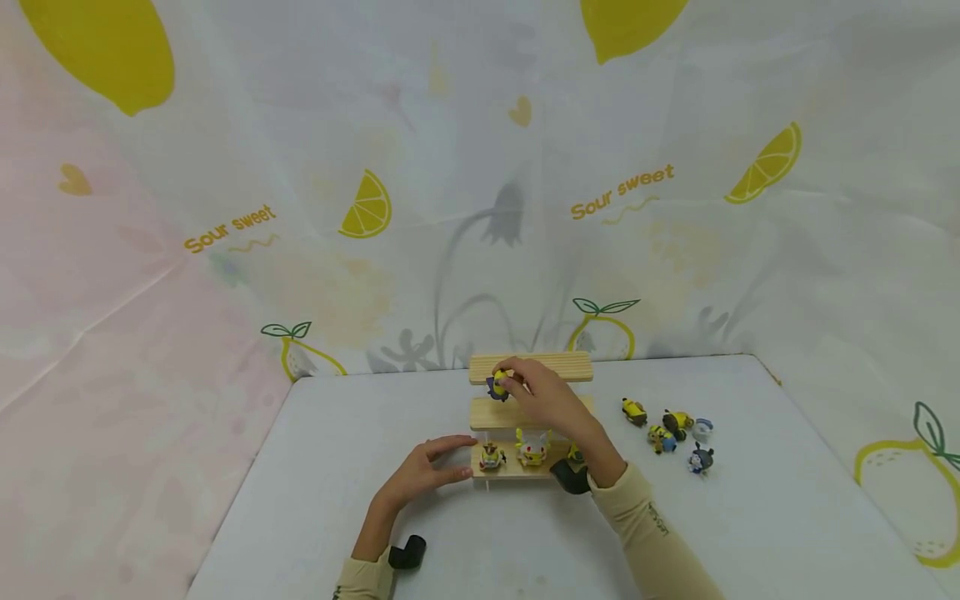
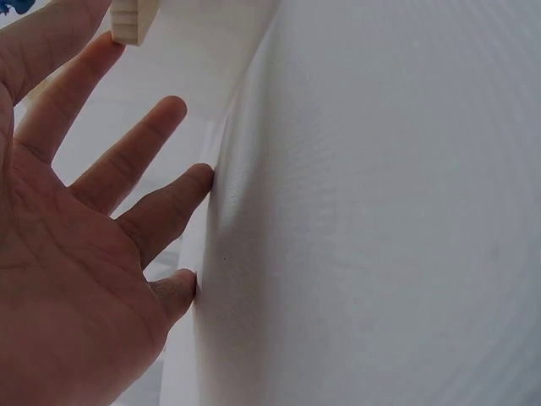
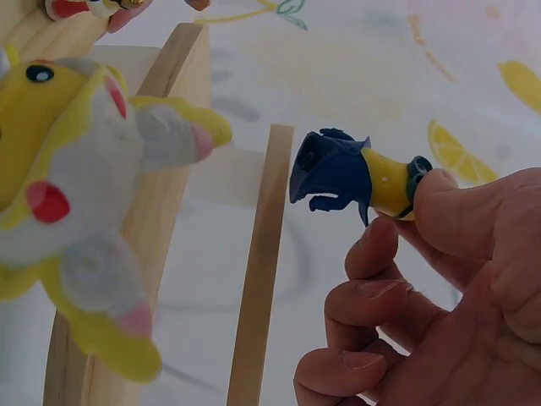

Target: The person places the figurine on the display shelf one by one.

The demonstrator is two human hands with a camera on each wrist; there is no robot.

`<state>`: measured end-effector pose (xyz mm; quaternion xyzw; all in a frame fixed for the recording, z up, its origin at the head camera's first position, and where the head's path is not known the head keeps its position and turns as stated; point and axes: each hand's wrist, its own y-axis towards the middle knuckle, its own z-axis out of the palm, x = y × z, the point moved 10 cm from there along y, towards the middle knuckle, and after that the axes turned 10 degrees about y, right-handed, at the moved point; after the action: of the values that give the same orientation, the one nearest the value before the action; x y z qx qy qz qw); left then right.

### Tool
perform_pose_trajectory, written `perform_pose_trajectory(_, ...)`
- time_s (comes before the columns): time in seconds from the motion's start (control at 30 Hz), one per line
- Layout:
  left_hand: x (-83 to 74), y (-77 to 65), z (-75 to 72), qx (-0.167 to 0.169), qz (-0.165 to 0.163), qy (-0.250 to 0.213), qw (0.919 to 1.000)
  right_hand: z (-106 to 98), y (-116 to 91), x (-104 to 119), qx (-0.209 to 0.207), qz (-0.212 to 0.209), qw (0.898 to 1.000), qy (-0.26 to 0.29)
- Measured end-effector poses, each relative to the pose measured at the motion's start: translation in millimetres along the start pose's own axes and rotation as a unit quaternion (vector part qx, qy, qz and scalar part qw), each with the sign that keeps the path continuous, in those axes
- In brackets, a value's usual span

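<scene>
My right hand [image 1: 551, 404] pinches a small yellow toy figure in dark blue [image 3: 372, 178] between thumb and fingers. It holds the figure in the air in front of the upper part of a three-tier wooden display shelf [image 1: 491, 414]. Spread fingers of my left hand [image 1: 420, 475] touch the left end of the bottom tier; the left wrist view shows its palm and lower fingers against the white surface. On that tier stand a small figure [image 1: 491, 456], a yellow-and-white figure with tall ears [image 1: 532, 450], and a third figure [image 1: 575, 454], partly hidden by my right wrist.
Right of the shelf, several small figures lie on the white table [image 1: 337, 433]: yellow ones [image 1: 633, 412], a white-and-blue one [image 1: 702, 429] and a dark grey one [image 1: 701, 458]. A lemon-print cloth [image 1: 450, 125] hangs behind the table.
</scene>
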<state>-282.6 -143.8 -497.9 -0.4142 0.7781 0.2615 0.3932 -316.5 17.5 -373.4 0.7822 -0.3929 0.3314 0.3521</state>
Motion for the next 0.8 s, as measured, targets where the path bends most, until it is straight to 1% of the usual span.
perform_pose_trajectory(0.07,-0.8,-0.4,-1.0,-0.001,0.001,0.000,1.0000,4,1,1,0.002,0.003,1.000,-0.006)
perform_pose_trajectory(0.33,-6.5,-1.4,-2.6,0.003,0.009,-0.007,0.9999,20,7,-5,0.006,0.037,0.999,-0.036)
perform_pose_trajectory(0.47,-4.2,-0.6,-2.4,0.007,0.006,-0.007,0.9999,26,8,-7,0.009,0.049,0.998,-0.047)
perform_pose_trajectory(0.57,8.1,1.7,1.2,0.008,-0.001,-0.005,1.0000,30,8,-10,0.016,0.057,0.996,-0.061)
perform_pose_trajectory(0.7,26.5,4.3,5.2,-0.001,-0.006,0.005,1.0000,33,8,-13,0.023,0.065,0.995,-0.071)
perform_pose_trajectory(0.8,32.3,4.7,4.8,-0.009,-0.007,0.011,0.9999,35,7,-13,0.029,0.061,0.995,-0.074)
